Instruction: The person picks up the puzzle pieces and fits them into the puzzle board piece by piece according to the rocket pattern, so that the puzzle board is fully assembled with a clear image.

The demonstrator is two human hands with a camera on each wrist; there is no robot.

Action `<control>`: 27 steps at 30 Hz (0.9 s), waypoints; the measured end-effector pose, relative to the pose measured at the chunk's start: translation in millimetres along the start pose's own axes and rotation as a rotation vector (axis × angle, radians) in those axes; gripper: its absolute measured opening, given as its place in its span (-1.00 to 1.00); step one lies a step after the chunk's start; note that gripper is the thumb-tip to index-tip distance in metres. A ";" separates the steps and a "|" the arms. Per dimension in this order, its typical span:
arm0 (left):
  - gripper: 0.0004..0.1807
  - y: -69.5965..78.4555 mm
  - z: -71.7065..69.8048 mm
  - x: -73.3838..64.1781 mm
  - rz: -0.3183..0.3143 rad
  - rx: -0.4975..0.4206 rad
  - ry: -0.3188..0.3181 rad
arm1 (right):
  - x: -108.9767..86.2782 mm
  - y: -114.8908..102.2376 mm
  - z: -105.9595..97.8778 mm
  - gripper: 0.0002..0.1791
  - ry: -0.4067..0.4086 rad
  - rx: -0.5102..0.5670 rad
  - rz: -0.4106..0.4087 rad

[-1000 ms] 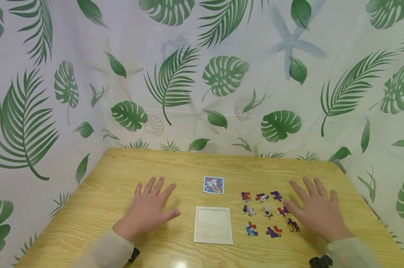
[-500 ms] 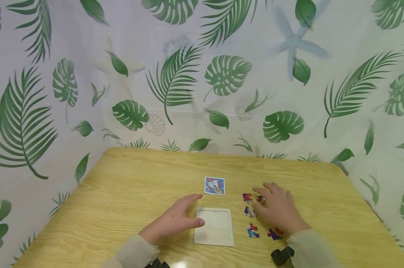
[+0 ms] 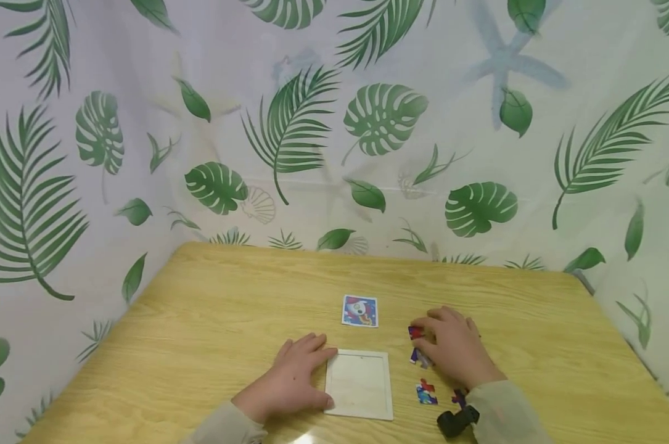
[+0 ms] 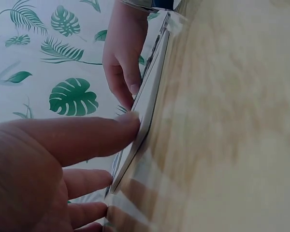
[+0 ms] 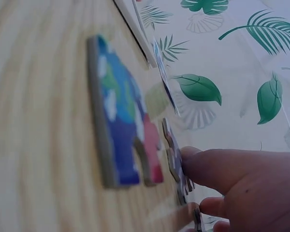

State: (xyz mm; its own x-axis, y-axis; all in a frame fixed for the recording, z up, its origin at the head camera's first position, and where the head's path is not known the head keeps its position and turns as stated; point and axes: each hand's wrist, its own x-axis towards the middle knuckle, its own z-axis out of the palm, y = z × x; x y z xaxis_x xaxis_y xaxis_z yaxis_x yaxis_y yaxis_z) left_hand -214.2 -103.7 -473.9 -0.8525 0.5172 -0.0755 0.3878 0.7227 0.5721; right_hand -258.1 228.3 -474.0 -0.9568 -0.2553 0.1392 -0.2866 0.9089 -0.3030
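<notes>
My left hand (image 3: 292,379) rests at the left side of a pale square puzzle tray (image 3: 389,385), its fingers loosely spread. In the left wrist view the thumb (image 4: 123,130) touches the tray's edge. My right hand (image 3: 459,345) reaches over the puzzle pieces, thumb and index finger pinching the red and purple puzzle piece (image 3: 416,332). A grey and purple piece (image 3: 420,357) lies just below that thumb. Closer to me is a blue and red piece (image 3: 426,391), large in the right wrist view. The hand and wrist hide other pieces.
Behind the tray lies a square picture card (image 3: 360,311) with a blue printed scene. A purple piece (image 3: 459,398) shows beside the black wrist camera (image 3: 457,421). Leaf-patterned cloth (image 3: 312,135) hangs behind the wooden table (image 3: 245,290).
Both hands have moved inward from their flat, spread pose. My left hand now reaches the tray's left edge, and my right hand has come over the pieces and its fingers have closed in.
</notes>
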 end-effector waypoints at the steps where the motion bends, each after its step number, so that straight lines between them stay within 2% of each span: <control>1: -0.04 0.4 -0.1 -1.5 -0.001 0.015 0.000 | -0.2 -0.2 1.4 -0.62 0.012 -0.003 -0.007; 7: 0.02 2.6 -2.5 -6.5 0.007 0.016 -0.021 | 1.2 -2.0 8.5 -0.71 0.094 -0.001 -0.020; 10: 0.02 3.1 -2.4 -5.9 0.016 0.011 -0.026 | 3.7 -4.6 12.0 -0.81 0.135 0.013 -0.042; 14: 0.02 3.5 -1.4 -5.6 0.016 0.012 -0.028 | 4.1 -16.5 14.7 -0.94 0.174 0.107 -0.054; 17: 0.02 3.8 -0.9 -5.4 0.015 0.019 -0.032 | 1.6 -32.1 15.3 -0.93 0.183 0.207 -0.032; 21: 0.02 3.8 -0.7 -4.1 0.023 0.032 -0.035 | -1.6 -57.5 18.6 -0.88 0.158 0.286 -0.037; 27: 0.02 3.1 -0.2 -3.7 0.037 0.030 -0.032 | -4.7 -94.1 29.0 -0.90 0.034 0.320 -0.066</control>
State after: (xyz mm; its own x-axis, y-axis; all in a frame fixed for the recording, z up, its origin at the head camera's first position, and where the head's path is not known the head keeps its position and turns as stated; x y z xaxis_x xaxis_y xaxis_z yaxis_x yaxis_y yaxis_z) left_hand -209.9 -103.5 -471.7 -0.8260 0.5578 -0.0815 0.4294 0.7162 0.5501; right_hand -228.1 134.4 -473.5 -0.9351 -0.2938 0.1979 -0.3536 0.7399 -0.5723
